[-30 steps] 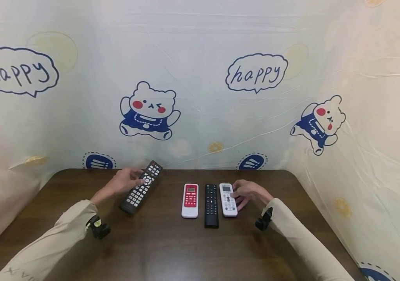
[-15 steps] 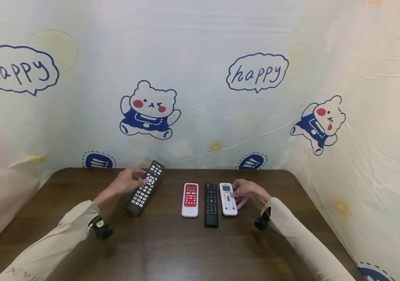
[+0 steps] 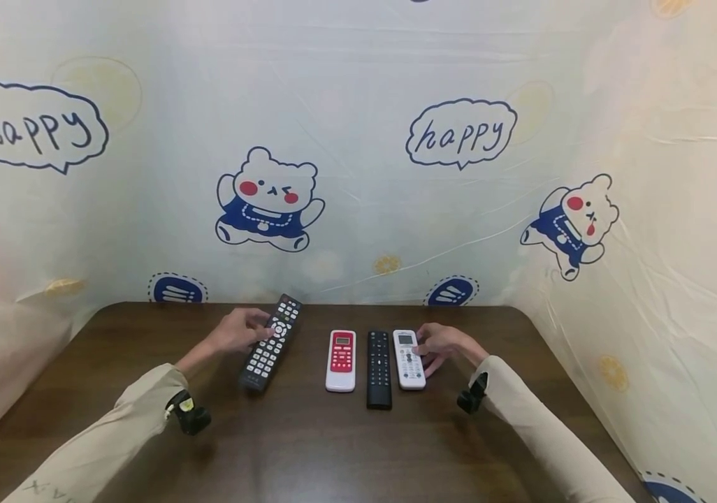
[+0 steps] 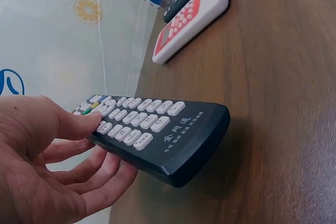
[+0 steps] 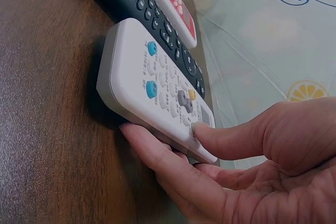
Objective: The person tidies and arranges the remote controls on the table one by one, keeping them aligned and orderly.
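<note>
My left hand (image 3: 240, 331) grips a black remote control with white buttons (image 3: 270, 347), thumb on its face and fingers beneath. In the left wrist view that remote (image 4: 157, 129) is tilted and its near end stands off the table. At the right, my right hand (image 3: 446, 344) pinches the side of a white remote control with a small screen (image 3: 409, 360). The right wrist view has the thumb on the front of this white remote (image 5: 142, 77) and fingers along its lower edge. Between the hands lie a red-and-white remote (image 3: 341, 360) and a slim black remote (image 3: 379, 370), side by side.
The brown wooden table (image 3: 308, 447) runs back to a pale curtain (image 3: 358, 140) printed with bears and the word "happy". More curtain hangs along both sides. A black wrist camera (image 3: 190, 413) is strapped over each sleeve.
My left hand has carried the black remote with white buttons to the right, toward the red-and-white one, and turned it slightly more upright. The right hand and the other remotes stay in place.
</note>
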Available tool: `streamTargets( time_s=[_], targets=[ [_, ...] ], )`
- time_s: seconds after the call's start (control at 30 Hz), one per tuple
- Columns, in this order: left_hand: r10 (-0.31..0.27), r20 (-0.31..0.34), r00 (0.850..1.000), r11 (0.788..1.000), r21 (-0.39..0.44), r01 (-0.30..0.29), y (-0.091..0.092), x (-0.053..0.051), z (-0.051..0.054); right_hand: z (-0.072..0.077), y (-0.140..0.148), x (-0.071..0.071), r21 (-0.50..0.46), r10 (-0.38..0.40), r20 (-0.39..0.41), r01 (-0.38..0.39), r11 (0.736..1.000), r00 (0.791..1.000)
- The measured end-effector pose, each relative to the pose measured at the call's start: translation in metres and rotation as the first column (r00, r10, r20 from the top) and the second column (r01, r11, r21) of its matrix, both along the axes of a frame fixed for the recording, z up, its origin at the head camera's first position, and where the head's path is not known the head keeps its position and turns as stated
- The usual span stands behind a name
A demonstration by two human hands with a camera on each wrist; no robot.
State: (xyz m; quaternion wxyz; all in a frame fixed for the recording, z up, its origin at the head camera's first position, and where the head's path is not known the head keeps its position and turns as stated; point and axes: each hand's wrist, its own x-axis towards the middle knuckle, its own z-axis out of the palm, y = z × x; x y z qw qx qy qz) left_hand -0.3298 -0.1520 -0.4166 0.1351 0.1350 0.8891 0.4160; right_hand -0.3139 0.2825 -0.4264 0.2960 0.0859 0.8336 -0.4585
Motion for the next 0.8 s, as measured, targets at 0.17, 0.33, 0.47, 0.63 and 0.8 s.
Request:
streamTargets(
  time_s=[0.17,0.33,0.47,0.63,0.8],
  targets=[
    [-0.004,0.016,1.0,1.0,-0.003,0.004,0.002,0.004,-0.003,-0.004,0.0,0.001,0.023,0.001,-0.028,0.0,1.0,1.0],
    [-0.003,0.025,1.0,1.0,0.011,0.003,0.002,0.007,-0.003,-0.001,-0.002,0.001,0.038,0.003,-0.044,-0.002,0.999,0.999],
    [0.0,0.038,0.999,1.0,0.025,-0.001,0.004,0.006,-0.004,0.0,-0.002,0.0,0.023,0.01,-0.02,-0.009,1.0,1.0],
    [0.003,0.046,0.999,0.999,0.039,-0.004,0.009,0.006,-0.007,0.001,-0.001,0.0,-0.01,0.008,0.007,-0.008,1.0,1.0],
    [0.003,0.058,0.998,0.999,0.047,-0.006,0.013,0.007,-0.007,0.001,-0.001,0.0,-0.005,0.005,0.002,-0.005,1.0,1.0]
  ],
)
